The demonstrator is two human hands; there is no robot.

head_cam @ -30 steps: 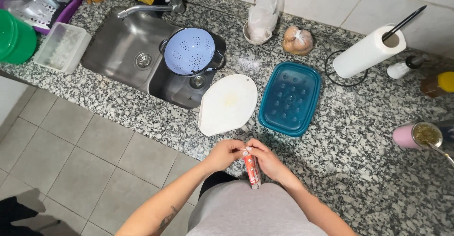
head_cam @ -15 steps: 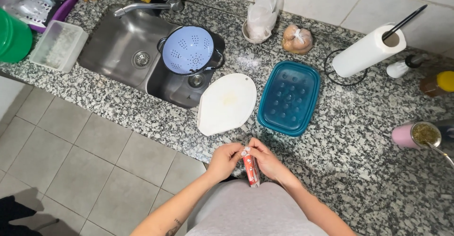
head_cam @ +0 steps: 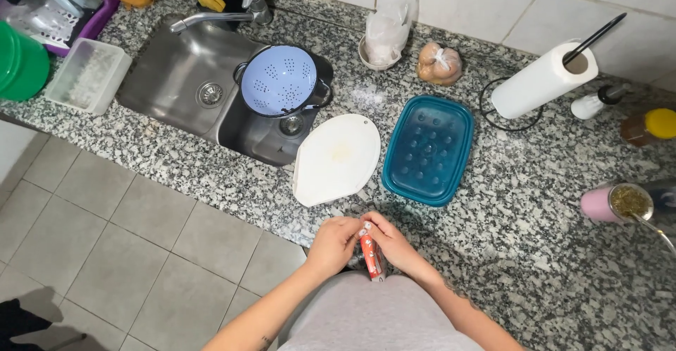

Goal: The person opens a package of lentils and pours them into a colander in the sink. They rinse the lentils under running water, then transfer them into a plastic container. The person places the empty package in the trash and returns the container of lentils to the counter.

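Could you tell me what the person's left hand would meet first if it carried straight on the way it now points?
The left hand points up and rightward across the speckled granite counter. Beyond the small red packet it already pinches, it would probably meet the teal rectangular plastic lid first; depth is unclear, so the white oval cutting board is possible.

A speckled granite counter point(head_cam: 535, 203) carries everything, with a steel sink point(head_cam: 184, 76) set into it. On the stone lie a white oval board point(head_cam: 336, 159), just beside a teal lid point(head_cam: 428, 149), a paper-towel roll point(head_cam: 543, 80) on its wire stand, a white bowl point(head_cam: 377, 55) with a bag in it, a tied bag point(head_cam: 439, 63), a pink cup point(head_cam: 611, 204) (filled with green herb), a clear tub point(head_cam: 87, 76) and a green basin point(head_cam: 21, 66). A blue colander point(head_cam: 279, 80) sits in a pot at the sink's right end.
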